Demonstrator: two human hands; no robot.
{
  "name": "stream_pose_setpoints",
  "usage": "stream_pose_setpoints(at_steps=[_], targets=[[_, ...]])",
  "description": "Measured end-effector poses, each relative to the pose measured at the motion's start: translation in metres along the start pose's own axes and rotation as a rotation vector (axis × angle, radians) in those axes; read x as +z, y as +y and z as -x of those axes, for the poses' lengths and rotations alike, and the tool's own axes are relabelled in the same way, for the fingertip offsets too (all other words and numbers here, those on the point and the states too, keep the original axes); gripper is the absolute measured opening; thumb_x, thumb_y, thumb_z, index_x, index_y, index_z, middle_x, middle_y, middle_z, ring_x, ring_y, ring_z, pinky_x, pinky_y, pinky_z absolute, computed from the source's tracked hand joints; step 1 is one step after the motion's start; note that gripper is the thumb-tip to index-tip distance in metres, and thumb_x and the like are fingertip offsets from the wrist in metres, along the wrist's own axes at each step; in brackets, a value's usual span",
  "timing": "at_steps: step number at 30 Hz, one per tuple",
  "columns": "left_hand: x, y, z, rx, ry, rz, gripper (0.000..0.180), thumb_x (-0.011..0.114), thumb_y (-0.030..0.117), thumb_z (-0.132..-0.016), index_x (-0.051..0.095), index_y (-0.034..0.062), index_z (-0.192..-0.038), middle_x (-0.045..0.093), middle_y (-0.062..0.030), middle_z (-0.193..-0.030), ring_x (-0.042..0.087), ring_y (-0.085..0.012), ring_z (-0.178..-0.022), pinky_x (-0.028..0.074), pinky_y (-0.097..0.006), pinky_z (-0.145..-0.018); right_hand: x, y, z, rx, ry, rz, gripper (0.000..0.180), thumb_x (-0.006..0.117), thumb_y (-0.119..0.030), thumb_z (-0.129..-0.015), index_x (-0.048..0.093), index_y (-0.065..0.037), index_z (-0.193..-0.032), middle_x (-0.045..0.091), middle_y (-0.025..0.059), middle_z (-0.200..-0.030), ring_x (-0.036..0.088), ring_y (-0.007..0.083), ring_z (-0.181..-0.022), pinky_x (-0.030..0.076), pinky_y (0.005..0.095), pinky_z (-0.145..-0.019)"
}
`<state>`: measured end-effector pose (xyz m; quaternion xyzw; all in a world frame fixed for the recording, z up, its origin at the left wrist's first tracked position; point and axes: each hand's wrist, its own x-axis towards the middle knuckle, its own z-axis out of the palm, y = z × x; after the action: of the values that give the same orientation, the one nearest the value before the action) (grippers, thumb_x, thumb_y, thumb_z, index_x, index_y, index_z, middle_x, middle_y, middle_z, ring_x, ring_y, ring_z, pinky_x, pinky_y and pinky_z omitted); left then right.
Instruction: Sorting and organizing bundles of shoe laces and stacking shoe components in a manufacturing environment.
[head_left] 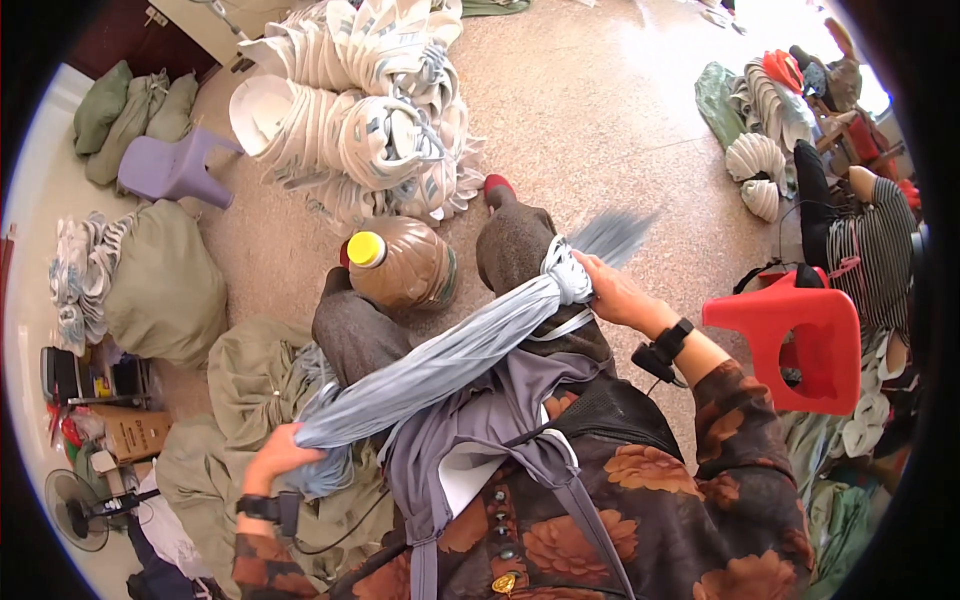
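A long bundle of grey-blue cords or laces (430, 375) stretches slantwise across my lap, over my knees and a purple-grey apron (440, 470). My left hand (283, 452) is closed round its lower left end; more strands hang below that hand. Up at the right, my right hand (615, 290) grips the bundle beside a pale tie (568, 278) wound round it. Beyond the tie a loose tail of strands (610, 235) fans out, smeared by motion. A large brown bottle (410, 265) with a yellow cap stands between my legs.
Stacks of white fabric pieces (330, 125), perhaps shoe uppers, rise ahead. At left are a purple stool (175, 165), full sacks (165, 285) and a fan (75, 510). A red plastic chair (800, 340) stands at right, near a person in a striped top (870, 245).
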<state>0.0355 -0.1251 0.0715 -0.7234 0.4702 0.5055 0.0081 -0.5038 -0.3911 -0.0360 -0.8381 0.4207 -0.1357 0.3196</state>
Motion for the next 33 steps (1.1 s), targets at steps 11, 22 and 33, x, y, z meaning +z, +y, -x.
stream_pose_setpoints(at_steps=[11, 22, 33], targets=[[0.063, 0.026, -0.018, 0.369, 0.731, -0.160, 0.044, 0.062, 0.004, -0.078, 0.054, 0.0004, -0.121, 0.054, -0.0214, -0.122, 0.051, -0.0383, -0.117, 0.039, -0.043, -0.102, -0.057, -0.058, -0.013, 0.037, 0.260, -0.060, 0.028, 0.055, -0.003, -0.089, 0.059, 0.000, -0.116, 0.064, 0.0187, -0.110, 0.061, 0.0340, -0.107, 0.047, 0.0385, -0.093], [0.092, 0.079, -0.083, 0.433, 0.989, -0.141, 0.064, 0.064, 0.025, -0.085, 0.041, 0.0009, -0.139, 0.027, -0.0212, -0.152, 0.027, -0.0429, -0.138, 0.023, -0.048, -0.113, 0.015, -0.089, -0.046, -0.105, 0.306, -0.006, 0.036, 0.053, -0.006, -0.091, 0.053, -0.003, -0.126, 0.047, 0.0221, -0.132, 0.047, 0.0384, -0.123, 0.037, 0.0418, -0.105], [0.091, 0.076, -0.082, 0.470, 1.065, -0.109, 0.055, 0.067, 0.022, -0.081, 0.050, 0.0039, -0.131, 0.034, -0.0184, -0.149, 0.034, -0.0388, -0.135, 0.028, -0.046, -0.110, -0.022, -0.074, -0.105, 0.141, 0.266, -0.212, 0.035, 0.061, -0.008, -0.085, 0.057, 0.000, -0.118, 0.060, 0.0200, -0.114, 0.056, 0.0346, -0.111, 0.042, 0.0401, -0.098]])
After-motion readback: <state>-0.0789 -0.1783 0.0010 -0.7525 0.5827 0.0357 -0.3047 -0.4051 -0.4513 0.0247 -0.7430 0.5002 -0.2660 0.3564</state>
